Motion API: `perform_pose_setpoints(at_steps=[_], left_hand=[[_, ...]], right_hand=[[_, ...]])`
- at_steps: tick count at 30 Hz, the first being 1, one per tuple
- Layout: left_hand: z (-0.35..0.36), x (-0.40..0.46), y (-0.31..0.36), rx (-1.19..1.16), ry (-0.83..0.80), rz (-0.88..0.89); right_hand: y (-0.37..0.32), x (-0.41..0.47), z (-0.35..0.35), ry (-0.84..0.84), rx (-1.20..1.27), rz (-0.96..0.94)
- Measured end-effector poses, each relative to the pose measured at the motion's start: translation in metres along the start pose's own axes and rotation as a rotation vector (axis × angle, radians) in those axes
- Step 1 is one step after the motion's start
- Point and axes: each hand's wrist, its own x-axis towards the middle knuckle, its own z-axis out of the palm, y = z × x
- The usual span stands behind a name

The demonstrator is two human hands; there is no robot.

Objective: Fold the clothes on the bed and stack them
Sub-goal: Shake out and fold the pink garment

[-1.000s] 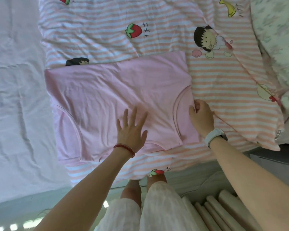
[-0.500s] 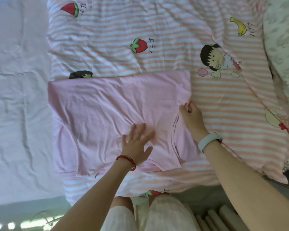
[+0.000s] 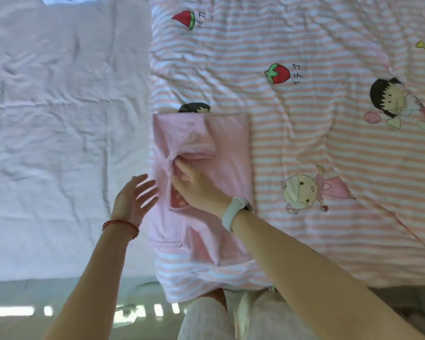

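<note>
A pink garment point(image 3: 228, 155) lies folded into a narrow upright strip on the striped quilt, near the bed's front edge. My right hand point(image 3: 194, 186), with a white wristband, reaches across it from the right and grips the folded-over edge at the garment's left side; some fingers are tucked under the cloth. My left hand point(image 3: 135, 197), with a red bead bracelet, hovers with spread fingers just left of the garment, over the white sheet, holding nothing.
A pink-and-white striped quilt point(image 3: 304, 143) with cartoon and fruit prints covers the right half of the bed. A wrinkled white sheet point(image 3: 59, 143) covers the left half. The bed's front edge and my legs in white trousers point(image 3: 231, 320) are at the bottom.
My right hand carried the garment's right side over to the left, halving its width. My left hand lifted off the cloth and moved left of it.
</note>
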Motion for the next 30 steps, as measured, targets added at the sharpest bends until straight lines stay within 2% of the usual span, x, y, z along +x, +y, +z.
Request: perform_pose_setpoints(at_steps=[1,2,5,9,11,15,17,19,20,22,24,25,27,30], left_hand=[[-0.007,0.006,0.003,0.014,-0.012,-0.017],[-0.011,0.012,0.006,0.037,-0.028,-0.03],[-0.009,0.022,0.005,0.197,-0.046,0.042],[0.006,0.029,-0.01,0.695,0.004,0.48],[0.015,0.033,-0.013,0.85,0.028,0.657],[0.029,0.052,-0.002,1.135,0.075,0.85],[0.034,0.061,0.008,1.158,0.065,0.933],[0.035,0.069,0.019,0.974,0.075,0.916],[0.036,0.073,0.026,0.839,0.098,0.835],[0.036,0.08,0.038,0.572,0.082,0.56],[0.035,0.087,0.046,0.432,0.015,0.361],[0.034,0.089,0.048,0.436,-0.023,0.334],[0.037,0.093,0.054,0.519,-0.063,0.373],[0.053,0.102,0.07,0.657,-0.016,0.484]], right_hand=[[0.001,0.003,0.012,-0.075,-0.008,0.074],[0.007,0.004,0.02,-0.078,-0.043,0.118],[0.036,-0.01,0.023,0.149,-0.114,0.189],[0.062,-0.02,0.018,0.376,-0.062,0.364],[0.06,-0.004,0.011,0.441,0.036,0.398],[0.038,0.053,-0.011,0.462,0.253,0.481],[0.018,0.079,-0.018,0.418,0.301,0.471],[-0.003,0.095,-0.023,0.387,0.489,0.356],[-0.012,0.1,-0.026,0.385,0.587,0.291],[-0.018,0.103,-0.031,0.441,0.647,0.231],[-0.009,0.097,-0.032,0.547,0.512,0.27],[0.001,0.091,-0.031,0.594,0.402,0.304],[0.025,0.075,-0.03,0.656,0.162,0.365],[0.056,0.045,-0.027,0.715,-0.187,0.381]])
